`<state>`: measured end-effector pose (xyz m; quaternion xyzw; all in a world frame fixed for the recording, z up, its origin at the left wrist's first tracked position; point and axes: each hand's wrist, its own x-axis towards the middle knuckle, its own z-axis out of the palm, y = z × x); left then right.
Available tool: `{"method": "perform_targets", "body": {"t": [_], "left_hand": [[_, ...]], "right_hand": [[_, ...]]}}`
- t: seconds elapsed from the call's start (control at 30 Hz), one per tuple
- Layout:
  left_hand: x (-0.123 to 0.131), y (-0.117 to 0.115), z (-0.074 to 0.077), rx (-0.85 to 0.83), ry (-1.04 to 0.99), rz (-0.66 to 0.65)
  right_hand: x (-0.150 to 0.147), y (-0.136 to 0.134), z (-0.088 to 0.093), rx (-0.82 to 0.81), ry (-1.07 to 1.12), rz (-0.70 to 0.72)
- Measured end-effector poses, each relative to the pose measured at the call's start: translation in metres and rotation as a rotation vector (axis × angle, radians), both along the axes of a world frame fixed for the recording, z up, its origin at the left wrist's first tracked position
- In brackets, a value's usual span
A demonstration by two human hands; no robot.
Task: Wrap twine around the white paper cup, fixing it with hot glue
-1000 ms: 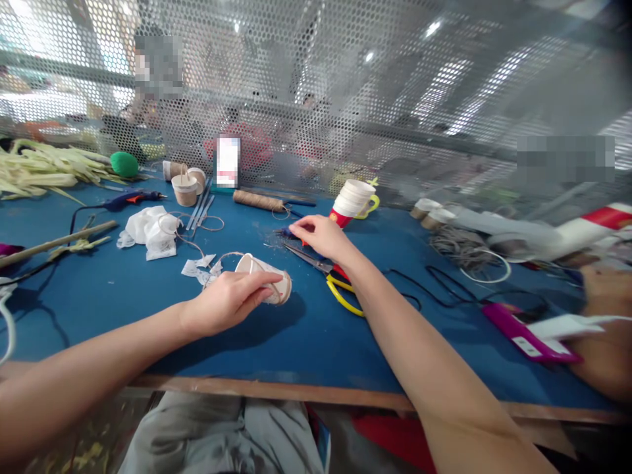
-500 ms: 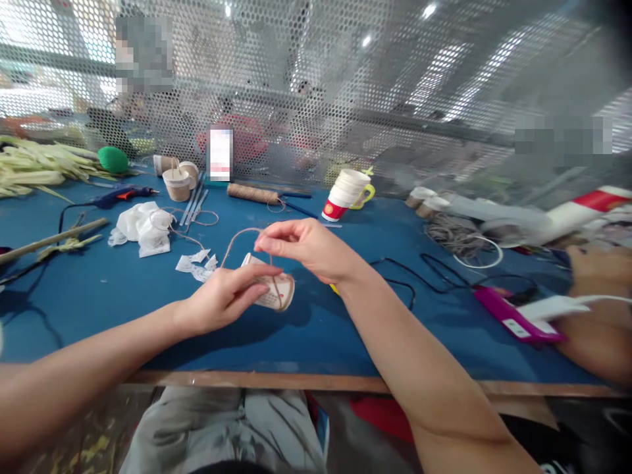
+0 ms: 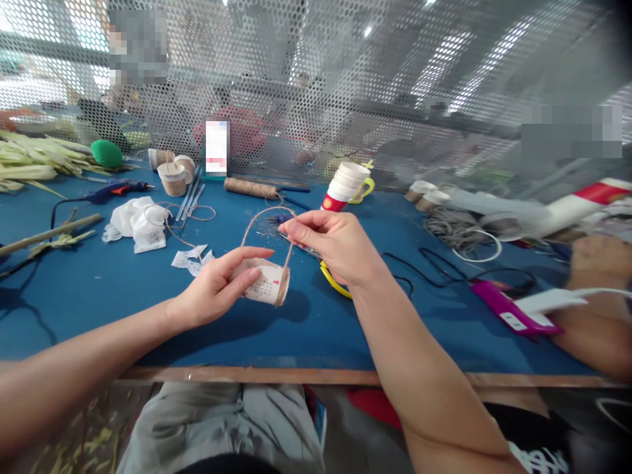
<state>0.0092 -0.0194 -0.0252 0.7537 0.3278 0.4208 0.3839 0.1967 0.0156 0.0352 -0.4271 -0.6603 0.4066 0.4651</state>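
Observation:
My left hand [image 3: 217,288] grips a small white paper cup [image 3: 265,282] that lies on its side in the air above the table. Printed marks and a little red spot show on its wall, and twine runs round its right end. A loop of brown twine [image 3: 261,209] arches up from the cup. Between thumb and forefinger my right hand [image 3: 328,238] pinches this twine, to the right of the cup and above it. Beneath the right hand lie scissors with yellow handles [image 3: 334,282], partly covered by it.
Farther back are a twine roll [image 3: 251,189], a cup stack [image 3: 343,181], a phone [image 3: 216,148] and twine-wrapped cups [image 3: 172,181]. White lace [image 3: 135,224] and a glue gun [image 3: 118,189] lie left. At right, a purple power strip [image 3: 513,309] sits beside another person's arm [image 3: 600,306].
My right hand has moved right and slightly down, drawing the twine into a wider arch. The cup has turned so more of its printed wall shows. The yellow scissor handles are now more visible.

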Motion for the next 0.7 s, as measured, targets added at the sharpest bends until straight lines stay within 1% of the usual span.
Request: {"method": "perform_targets", "body": {"t": [0.2, 0.4, 0.5, 0.7], "left_hand": [[0.001, 0.003, -0.001, -0.100, -0.003, 0.037], [0.003, 0.003, -0.001, -0.180, -0.022, 0.019], [0.003, 0.002, 0.000, -0.168, -0.011, 0.019], [0.000, -0.001, 0.000, -0.080, 0.021, 0.007]], "right_hand": [[0.002, -0.001, 0.000, 0.035, -0.018, -0.023], [0.003, 0.000, -0.004, 0.030, -0.032, -0.037], [0.004, 0.000, -0.005, 0.043, -0.034, -0.032], [0.004, 0.002, -0.010, 0.037, -0.062, -0.049]]}}
